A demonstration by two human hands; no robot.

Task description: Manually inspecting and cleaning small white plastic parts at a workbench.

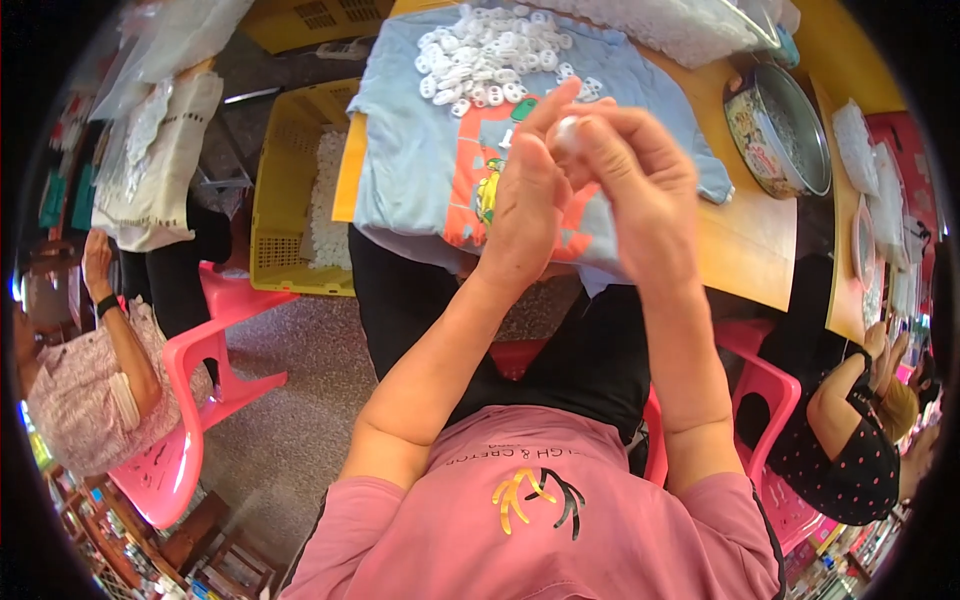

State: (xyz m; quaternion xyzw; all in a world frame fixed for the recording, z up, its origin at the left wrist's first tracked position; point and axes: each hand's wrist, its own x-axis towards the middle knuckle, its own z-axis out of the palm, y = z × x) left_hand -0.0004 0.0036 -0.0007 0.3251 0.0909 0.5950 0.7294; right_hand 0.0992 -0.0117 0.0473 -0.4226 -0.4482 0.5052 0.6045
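Note:
My left hand (525, 205) and my right hand (650, 190) meet above a cloth-covered table. Between their fingertips shows a small white plastic piece (568, 128), partly hidden by the fingers. My right thumb and forefinger pinch it, while my left fingers curl in against it from the other side. Beneath them lies a light blue printed T-shirt (395, 160), spread as a cover. A heap of small white oval plastic pieces with holes (490, 58) rests on its far part. A few loose pieces (590, 88) lie just beyond my hands.
A round metal tin (775, 135) stands at the right of the yellow table (750, 255). Behind is a clear tray of white parts (690, 35). A yellow crate (285, 190) sits left of my knees. Seated people flank me, with pink chairs (185, 400) at both sides.

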